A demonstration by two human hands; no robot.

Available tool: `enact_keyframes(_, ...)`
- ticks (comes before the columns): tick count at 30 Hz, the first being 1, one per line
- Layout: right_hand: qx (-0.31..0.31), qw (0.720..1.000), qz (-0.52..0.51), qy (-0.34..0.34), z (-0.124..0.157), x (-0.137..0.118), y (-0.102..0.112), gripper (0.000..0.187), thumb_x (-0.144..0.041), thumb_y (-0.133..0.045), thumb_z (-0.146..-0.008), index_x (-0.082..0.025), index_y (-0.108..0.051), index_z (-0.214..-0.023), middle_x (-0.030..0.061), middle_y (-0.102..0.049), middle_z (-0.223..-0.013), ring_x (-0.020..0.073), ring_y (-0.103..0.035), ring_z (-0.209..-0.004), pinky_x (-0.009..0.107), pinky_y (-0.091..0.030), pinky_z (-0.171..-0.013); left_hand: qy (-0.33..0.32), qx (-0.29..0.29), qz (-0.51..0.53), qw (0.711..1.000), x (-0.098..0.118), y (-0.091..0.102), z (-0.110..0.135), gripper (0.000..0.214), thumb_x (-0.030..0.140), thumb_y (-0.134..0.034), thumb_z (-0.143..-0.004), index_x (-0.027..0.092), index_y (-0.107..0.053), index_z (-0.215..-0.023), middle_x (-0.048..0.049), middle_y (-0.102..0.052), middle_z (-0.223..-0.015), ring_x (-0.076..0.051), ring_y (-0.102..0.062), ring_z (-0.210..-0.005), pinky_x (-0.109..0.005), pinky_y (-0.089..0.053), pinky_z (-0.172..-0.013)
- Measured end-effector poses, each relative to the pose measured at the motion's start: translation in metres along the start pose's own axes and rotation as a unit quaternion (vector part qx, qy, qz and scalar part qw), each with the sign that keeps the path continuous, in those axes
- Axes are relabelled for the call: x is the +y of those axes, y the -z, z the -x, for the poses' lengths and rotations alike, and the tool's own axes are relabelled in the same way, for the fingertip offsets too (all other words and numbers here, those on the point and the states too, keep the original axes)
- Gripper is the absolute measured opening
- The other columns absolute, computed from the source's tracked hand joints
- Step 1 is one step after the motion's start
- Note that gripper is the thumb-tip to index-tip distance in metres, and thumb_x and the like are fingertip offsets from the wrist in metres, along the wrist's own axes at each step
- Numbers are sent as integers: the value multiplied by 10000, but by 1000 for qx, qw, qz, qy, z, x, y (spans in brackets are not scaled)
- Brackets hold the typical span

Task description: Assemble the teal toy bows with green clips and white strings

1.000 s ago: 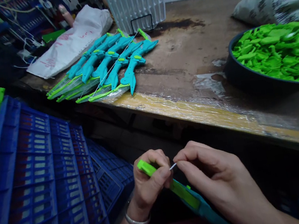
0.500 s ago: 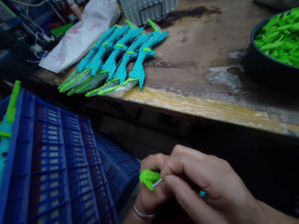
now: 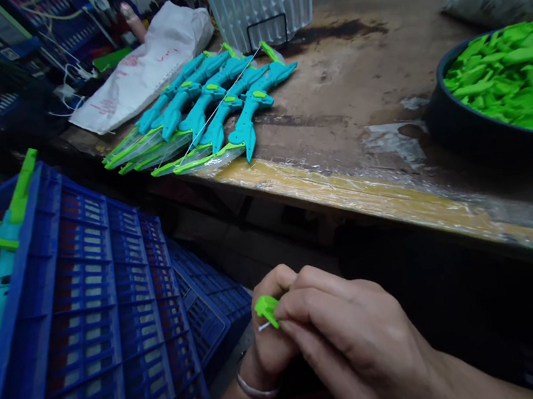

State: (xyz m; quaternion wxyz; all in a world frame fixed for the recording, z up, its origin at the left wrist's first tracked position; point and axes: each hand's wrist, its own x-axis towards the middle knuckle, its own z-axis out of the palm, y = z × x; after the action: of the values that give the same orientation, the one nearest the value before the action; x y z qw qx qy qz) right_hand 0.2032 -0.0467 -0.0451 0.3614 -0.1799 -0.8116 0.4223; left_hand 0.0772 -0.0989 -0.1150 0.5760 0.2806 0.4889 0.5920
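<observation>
White cord [image 3: 264, 326] shifted left; green tip [image 3: 265, 307] part-hidden.

Bows [image 3: 200, 100] are lying on the counter [image 3: 349, 85] between a sack [image 3: 139, 71] and a basin [image 3: 466, 117] of pieces [image 3: 515, 79]; a crate [image 3: 109, 265] is standing at left.

1 head view, forward and down, hands [image 3: 355, 330] near, dim lower right unclear

Sack lettering [image 3: 106, 105] — nothing legible.
</observation>
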Motion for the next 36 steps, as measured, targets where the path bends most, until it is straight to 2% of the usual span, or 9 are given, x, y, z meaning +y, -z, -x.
enact_keyframes(2,-6,1000,9,-3,0,2,3,178,-57,-474,-941,-174,-609,-948,37,-630,-887,107,-576,-728,201,-469,-606,-30,-2,-4,1000,-2,0,1,408,430,-844,-743,214,-506,-673,39,-433,-580,-112,-310,-525,-289,-286,-479)
enact_keyframes(7,-15,999,37,10,1,7,10,197,-39,-457,-958,-165,-606,-931,25,-592,-841,95,-536,-688,190,-450,-603,-62,-71,-6,995,-4,1,-1,225,325,-741,-858,228,-551,-928,35,-483,-695,-115,-367,-582,-258,-309,-522)
enact_keyframes(13,41,986,155,42,5,18,4,140,-91,-473,-999,-152,-598,-985,11,-549,-776,113,-499,-635,225,-395,-537,-107,-55,-53,991,-11,-1,-6,162,270,-641,-936,218,-540,-1052,18,-490,-864,-119,-423,-729,-219,-397,-632)
enact_keyframes(17,80,976,191,62,6,29,1,151,-68,-475,-991,-120,-570,-1096,36,-585,-833,122,-536,-675,233,-433,-573,-116,-35,-86,989,-11,-5,-7,128,299,-597,-975,211,-526,-1034,11,-483,-879,-135,-440,-790,-246,-430,-720)
enact_keyframes(23,62,935,309,161,4,43,1,180,-61,-463,-983,-37,-590,-1108,60,-564,-769,150,-502,-641,266,-420,-514,-117,-28,-130,984,-10,-6,-10,186,287,-617,-969,239,-537,-1130,10,-511,-936,-149,-486,-863,-265,-448,-807)
enact_keyframes(26,57,916,356,174,0,45,1,179,-59,-454,-975,-13,-610,-1051,52,-545,-721,159,-482,-613,292,-407,-486,-120,-26,-130,984,-11,-4,-12,152,274,-610,-970,244,-548,-1106,13,-534,-949,-148,-505,-881,-256,-456,-823)
enact_keyframes(32,54,888,405,211,-15,44,4,189,-25,-450,-914,-123,-586,-828,41,-507,-669,183,-463,-604,333,-363,-484,-115,-7,-86,990,-12,-7,-18,156,305,-670,-930,226,-590,-1037,8,-581,-924,-152,-537,-870,-246,-475,-810)
enact_keyframes(34,81,896,381,214,-22,42,9,193,-27,-450,-912,-159,-547,-809,33,-501,-673,183,-472,-628,331,-383,-523,-109,-11,-69,992,-14,-9,-21,181,320,-725,-889,212,-605,-969,6,-574,-890,-151,-526,-836,-241,-472,-765)
enact_keyframes(36,135,911,344,184,-28,39,16,174,-47,-452,-935,-181,-520,-848,23,-523,-706,169,-497,-661,312,-415,-569,-97,-19,-52,994,-15,-12,-23,201,332,-744,-877,211,-625,-983,14,-551,-836,-134,-506,-761,-227,-458,-691)
